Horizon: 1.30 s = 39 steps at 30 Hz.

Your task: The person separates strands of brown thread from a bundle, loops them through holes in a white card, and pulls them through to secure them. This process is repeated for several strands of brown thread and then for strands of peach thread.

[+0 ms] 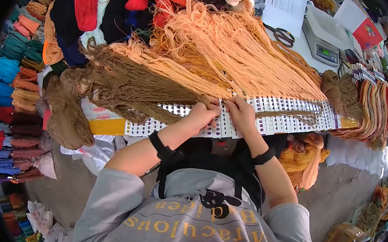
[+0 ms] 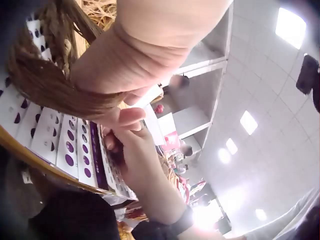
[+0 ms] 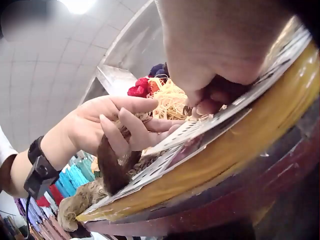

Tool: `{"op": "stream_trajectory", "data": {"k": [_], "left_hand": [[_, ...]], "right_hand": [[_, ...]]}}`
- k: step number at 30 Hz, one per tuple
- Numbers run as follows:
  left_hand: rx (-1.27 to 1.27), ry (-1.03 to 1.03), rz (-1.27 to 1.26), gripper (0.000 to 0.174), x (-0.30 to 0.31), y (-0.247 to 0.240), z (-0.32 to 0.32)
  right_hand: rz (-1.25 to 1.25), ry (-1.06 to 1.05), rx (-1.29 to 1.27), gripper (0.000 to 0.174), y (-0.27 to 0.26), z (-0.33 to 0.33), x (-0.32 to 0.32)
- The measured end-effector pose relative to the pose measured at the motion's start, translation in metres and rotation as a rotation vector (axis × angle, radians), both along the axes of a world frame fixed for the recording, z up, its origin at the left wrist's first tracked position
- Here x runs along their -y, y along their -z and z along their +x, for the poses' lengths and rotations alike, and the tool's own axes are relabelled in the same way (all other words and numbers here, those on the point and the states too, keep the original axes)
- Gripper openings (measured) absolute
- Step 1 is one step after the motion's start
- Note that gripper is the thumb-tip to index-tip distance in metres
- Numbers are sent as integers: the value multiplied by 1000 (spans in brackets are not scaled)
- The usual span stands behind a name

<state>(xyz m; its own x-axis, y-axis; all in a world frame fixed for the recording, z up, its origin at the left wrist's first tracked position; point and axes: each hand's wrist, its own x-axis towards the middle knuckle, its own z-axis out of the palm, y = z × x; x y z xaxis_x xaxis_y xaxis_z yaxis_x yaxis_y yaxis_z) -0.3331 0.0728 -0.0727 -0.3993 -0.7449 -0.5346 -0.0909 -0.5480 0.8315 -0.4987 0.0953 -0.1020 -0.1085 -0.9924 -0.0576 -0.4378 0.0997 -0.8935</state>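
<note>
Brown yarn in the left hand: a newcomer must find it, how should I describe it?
In front of the peach yarn pile lie white dotted cards. Brown yarn fans leftward across them; unlike the brown skein farther left, the left hand grips it.

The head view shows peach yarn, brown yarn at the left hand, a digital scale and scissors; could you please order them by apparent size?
Largest to smallest:
1. Peach yarn
2. Brown yarn at the left hand
3. Digital scale
4. Scissors

Brown yarn [image 1: 132, 81]; peach yarn [image 1: 242, 51]; white cards [image 1: 293, 106] dotted purple; grey shirt [image 1: 118, 207], yellow lettering [image 1: 197, 232].
</note>
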Motion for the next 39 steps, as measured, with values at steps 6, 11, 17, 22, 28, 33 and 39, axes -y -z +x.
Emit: {"op": "stream_trajectory", "data": {"k": [6,11,17,22,28,33,39], "left_hand": [[-1,-125,-114,26,3,22,-7],[-49,-142,-23,19,10,14,-4],[67,4,-124,12,22,15,-6],[404,-54,-444,13,24,2,15],[124,-101,-93,17,29,3,23],[46,-49,36,15,39,-3,31],[-622,-161,234,16,70,-74,81]], "right_hand": [[-43,33,-50,15,-1,3,-1],[-23,-73,-201,19,-2,1,2],[188,-165,-95,28,-8,-9,18],[81,-118,-261,24,-7,0,11],[49,-91,-319,23,-3,7,11],[2,-66,-391,22,2,9,7],[-64,-2,-348,18,-1,15,0]]}}
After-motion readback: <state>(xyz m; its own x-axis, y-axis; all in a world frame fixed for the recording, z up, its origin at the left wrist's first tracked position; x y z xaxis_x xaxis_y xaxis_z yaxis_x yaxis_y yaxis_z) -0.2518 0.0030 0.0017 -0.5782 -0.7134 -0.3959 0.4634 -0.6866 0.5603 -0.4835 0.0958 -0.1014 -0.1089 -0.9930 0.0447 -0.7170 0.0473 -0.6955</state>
